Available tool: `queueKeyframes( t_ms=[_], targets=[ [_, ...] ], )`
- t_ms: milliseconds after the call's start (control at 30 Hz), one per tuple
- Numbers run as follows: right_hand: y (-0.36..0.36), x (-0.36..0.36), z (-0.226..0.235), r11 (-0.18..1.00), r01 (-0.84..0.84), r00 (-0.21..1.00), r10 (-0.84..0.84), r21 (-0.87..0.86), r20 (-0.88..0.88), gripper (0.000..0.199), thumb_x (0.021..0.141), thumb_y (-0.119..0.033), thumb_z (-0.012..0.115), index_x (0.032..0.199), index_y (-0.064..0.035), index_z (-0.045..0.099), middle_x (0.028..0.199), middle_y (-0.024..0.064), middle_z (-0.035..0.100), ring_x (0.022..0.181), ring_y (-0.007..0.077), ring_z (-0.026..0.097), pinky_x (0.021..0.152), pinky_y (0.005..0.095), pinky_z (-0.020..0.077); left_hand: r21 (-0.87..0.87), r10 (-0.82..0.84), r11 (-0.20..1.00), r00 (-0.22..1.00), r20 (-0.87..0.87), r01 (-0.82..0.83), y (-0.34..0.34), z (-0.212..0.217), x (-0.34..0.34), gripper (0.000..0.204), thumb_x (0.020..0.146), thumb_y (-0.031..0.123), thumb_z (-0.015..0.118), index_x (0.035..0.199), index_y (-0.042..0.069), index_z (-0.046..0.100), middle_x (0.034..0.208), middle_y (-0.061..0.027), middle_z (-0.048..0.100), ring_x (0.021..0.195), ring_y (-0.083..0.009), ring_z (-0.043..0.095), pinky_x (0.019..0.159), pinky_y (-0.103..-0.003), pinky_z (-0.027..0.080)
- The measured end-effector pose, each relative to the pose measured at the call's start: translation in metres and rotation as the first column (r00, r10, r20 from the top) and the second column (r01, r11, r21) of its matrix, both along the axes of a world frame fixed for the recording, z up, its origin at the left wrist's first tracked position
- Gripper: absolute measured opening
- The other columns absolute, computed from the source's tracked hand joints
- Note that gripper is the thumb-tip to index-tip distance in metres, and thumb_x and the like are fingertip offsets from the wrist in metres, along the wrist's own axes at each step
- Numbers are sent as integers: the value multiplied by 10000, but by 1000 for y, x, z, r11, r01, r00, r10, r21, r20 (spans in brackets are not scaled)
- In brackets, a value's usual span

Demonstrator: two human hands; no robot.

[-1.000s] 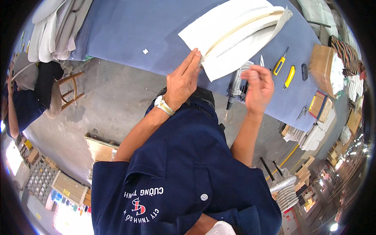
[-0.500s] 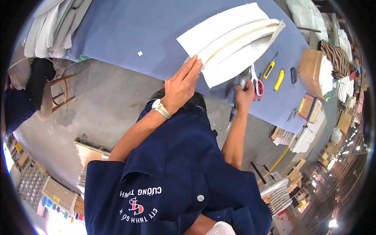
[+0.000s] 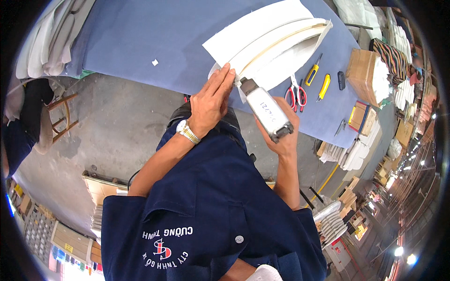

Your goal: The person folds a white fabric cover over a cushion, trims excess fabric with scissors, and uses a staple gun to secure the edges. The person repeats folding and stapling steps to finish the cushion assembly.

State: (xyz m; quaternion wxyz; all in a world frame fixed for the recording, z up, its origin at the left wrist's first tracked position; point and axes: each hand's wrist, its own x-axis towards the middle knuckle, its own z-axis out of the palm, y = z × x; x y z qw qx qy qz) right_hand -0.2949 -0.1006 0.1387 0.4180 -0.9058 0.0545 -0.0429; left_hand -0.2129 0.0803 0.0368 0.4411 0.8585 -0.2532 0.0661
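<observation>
Left hand [image 3: 212,104]: flat, fingers straight and together, fingertips pressed on the near edge of the white panel [image 3: 262,44]. Holds nothing.

Right hand [image 3: 281,129]: wrapped around the rear of a grey-white tool [image 3: 264,107], gripping it. The tool is a blocky body with a dark nose; the nose points at the panel's near edge and sits just beside the left fingertips. Whether the nose touches the panel, can't tell.

Panel: a stack of white curved sheets with a thin tan strip running along the curve between layers. It lies on the blue table [image 3: 140,42], its near corner at the table edge by both hands, the rest fanning away to the upper right.

On the table, right of the tool: red-handled scissors [image 3: 296,93], then two yellow-handled knives [image 3: 313,72], a small black item [image 3: 341,80], and a cardboard box [image 3: 363,75] further right. A small white scrap [image 3: 155,62] lies on the cloth to the left, well apart.
</observation>
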Motion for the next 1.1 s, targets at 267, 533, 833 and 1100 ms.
queueKeyframes(
  t_ms=[267,533,833,1100],
  targets=[
    [3,14,-9,1000,5,998,-5,-6,-57,362,754,-41,802,1085,45,685,1006,168,709,875,312,713,783,354,548,-7,-35,999,998,-45,34,1,2,1,574,874,-37,726,1419,102,612,1473,-109,609,1271,-308,653,959,-386,617],
    [-1,16,-11,999,-44,998,44,8,-34,400,718,-82,800,1080,39,680,1006,169,708,871,349,709,765,363,550,0,-33,999,999,-33,33,3,3,5,556,880,26,749,1414,125,633,1457,-84,629,1205,-302,698,841,-364,641],
    [1,18,-23,997,-51,994,56,65,-93,370,747,-77,775,1094,16,687,962,174,688,839,383,689,727,379,547,-26,-39,999,995,-93,37,5,-2,2,639,815,-20,778,1421,113,627,1462,-93,624,1264,-311,663,868,-367,633],
    [3,19,-12,998,-50,961,56,29,-270,381,755,-69,775,1118,2,684,982,172,694,879,405,694,754,382,560,-65,-63,996,988,-143,55,5,-2,-5,607,800,-58,782,1378,82,657,1455,-123,623,1302,-316,633,915,-370,622]
  ],
)
